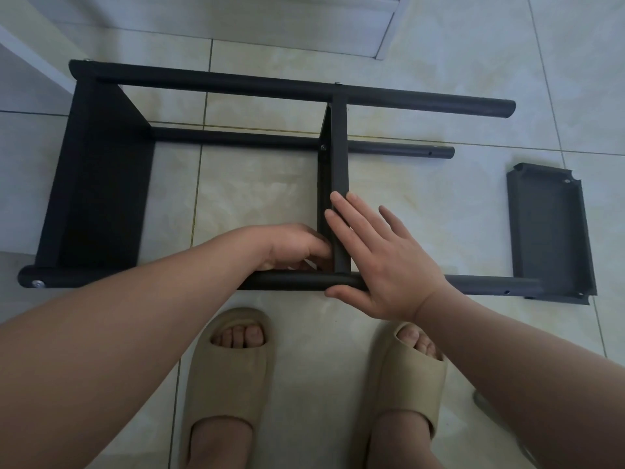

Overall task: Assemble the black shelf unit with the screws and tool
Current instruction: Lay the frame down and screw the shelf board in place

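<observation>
Pressing flat with spread right hand (382, 262) on black tubular metal shelf frame (236, 82) lying sideways on pale tiled floor (257, 184); left hand (294, 247) curled at joint, grip hidden. Off right, loose black shelf panel (551, 231); near, beige slippers (230, 367).

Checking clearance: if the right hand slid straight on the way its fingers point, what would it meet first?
The right hand rests on the middle shelf panel; sliding on across it, it would likely meet the pole behind, though depth is unclear.
</observation>
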Demonstrator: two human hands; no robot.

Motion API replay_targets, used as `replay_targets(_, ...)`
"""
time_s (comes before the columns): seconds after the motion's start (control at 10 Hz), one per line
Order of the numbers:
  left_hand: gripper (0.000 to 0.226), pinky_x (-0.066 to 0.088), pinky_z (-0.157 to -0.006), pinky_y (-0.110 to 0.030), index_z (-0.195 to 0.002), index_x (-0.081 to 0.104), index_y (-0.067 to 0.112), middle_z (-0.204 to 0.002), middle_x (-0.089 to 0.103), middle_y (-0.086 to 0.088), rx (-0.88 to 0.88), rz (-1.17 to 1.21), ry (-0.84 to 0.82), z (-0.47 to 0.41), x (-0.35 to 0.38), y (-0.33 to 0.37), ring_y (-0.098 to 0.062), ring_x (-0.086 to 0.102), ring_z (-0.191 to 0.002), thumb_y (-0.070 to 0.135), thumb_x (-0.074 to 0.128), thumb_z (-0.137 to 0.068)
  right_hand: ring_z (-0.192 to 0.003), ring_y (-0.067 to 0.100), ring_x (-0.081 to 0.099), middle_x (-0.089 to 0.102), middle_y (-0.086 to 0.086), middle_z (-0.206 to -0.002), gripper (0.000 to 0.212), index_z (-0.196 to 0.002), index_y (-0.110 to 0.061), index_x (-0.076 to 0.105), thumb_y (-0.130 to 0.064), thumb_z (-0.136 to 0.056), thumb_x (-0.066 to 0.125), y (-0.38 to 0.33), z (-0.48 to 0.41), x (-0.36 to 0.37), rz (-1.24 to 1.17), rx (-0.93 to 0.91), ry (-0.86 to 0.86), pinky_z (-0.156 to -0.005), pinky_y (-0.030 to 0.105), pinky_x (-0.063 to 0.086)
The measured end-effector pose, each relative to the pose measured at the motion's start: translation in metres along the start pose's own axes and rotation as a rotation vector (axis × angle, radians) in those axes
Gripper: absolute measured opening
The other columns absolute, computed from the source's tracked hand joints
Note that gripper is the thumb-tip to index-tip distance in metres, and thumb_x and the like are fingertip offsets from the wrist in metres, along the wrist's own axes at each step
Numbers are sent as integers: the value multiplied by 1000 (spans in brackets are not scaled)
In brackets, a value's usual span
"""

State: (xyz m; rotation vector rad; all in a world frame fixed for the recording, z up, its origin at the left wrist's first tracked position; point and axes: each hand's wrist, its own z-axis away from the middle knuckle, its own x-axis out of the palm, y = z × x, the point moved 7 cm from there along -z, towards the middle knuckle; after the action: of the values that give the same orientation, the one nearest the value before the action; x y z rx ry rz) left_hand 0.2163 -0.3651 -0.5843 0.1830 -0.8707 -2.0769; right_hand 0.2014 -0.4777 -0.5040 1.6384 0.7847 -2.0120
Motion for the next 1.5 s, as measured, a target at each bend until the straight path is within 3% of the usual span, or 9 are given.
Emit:
replay_targets(0.1, 18, 56, -63, -26, -79, 73, 10, -78, 75, -10, 13, -16, -15, 2, 1, 2, -18, 72, -70, 3, 60, -88, -157, 27, 7, 9, 8, -170, 97, -160, -8, 23, -75, -92, 36, 0, 0, 0, 2, 0, 2, -118, 58, 27)
replay_targets(0.2, 22, 46, -48, -16, -71, 66, 8, -59, 66, -2, 21, -22, -19, 3, 1, 3, -11, 62, -50, -3, 57, -87, -157, 27, 8, 10, 8, -169, 96, -160, -8, 23, -75, -92, 37, 0, 0, -1, 5, 0, 3, -118, 58, 28)
replay_targets(0.5, 20, 55, -64, -27, -103, 69, 1, -91, 72, -15, 26, 75, -23, 0, 2, 3, -22, 72, -75, -3, 55, -89, -157, 26, 5, 7, 8, -170, 97, -161, -9, 21, -76, -92, 35, 0, 0, 0, 9, 4, -16, -120, 57, 25)
replay_targets(0.7, 19, 50, -53, -19, -78, 70, 8, -69, 70, -5, 49, -14, -4, 2, 1, 4, -14, 67, -59, -4, 58, -88, -157, 27, 6, 9, 8, -170, 96, -160, -8, 22, -75, -92, 35, 0, 0, 0, 9, 2, -11, -119, 58, 26)
replay_targets(1.0, 18, 54, -65, -26, -104, 69, 0, -88, 71, -12, 32, 46, -29, 2, 2, 4, -20, 70, -73, 0, 58, -90, -157, 27, 7, 9, 8, -169, 96, -160, -9, 22, -75, -92, 35, 0, 0, 0, 12, 3, -12, -119, 58, 25)
replay_targets(1.1, 11, 53, -61, -23, -88, 70, 3, -79, 70, -10, 45, -6, -6, 4, 1, 4, -18, 68, -69, -1, 60, -89, -157, 27, 7, 8, 9, -170, 96, -160, -9, 22, -76, -92, 34, 0, 0, 0, 18, 4, -17, -119, 58, 25)
replay_targets(1.2, 10, 45, -61, -26, -92, 65, 1, -81, 59, -16, 54, -48, 14, 5, 1, 6, -24, 56, -73, -4, 57, -88, -157, 27, 7, 8, 9, -169, 96, -160, -8, 22, -75, -92, 34, 0, 0, 0, 18, 5, -17, -119, 58, 25)
replay_targets(1.4, 19, 52, -60, -23, -96, 64, 2, -78, 64, -10, 60, 79, -36, 4, 3, 6, -18, 65, -66, -11, 54, -87, -157, 27, 7, 8, 8, -170, 97, -160, -9, 22, -76, -92, 35, 0, 0, 0, 13, 6, -18, -119, 58, 26)
replay_targets(1.5, 14, 53, -59, -22, -94, 68, 3, -82, 70, -11, 50, 41, -32, 3, 3, 5, -18, 69, -69, -4, 57, -89, -157, 27, 7, 8, 8, -170, 97, -160, -9, 22, -76, -92, 36, 0, 0, -1, 12, 8, -16, -119, 58, 26)
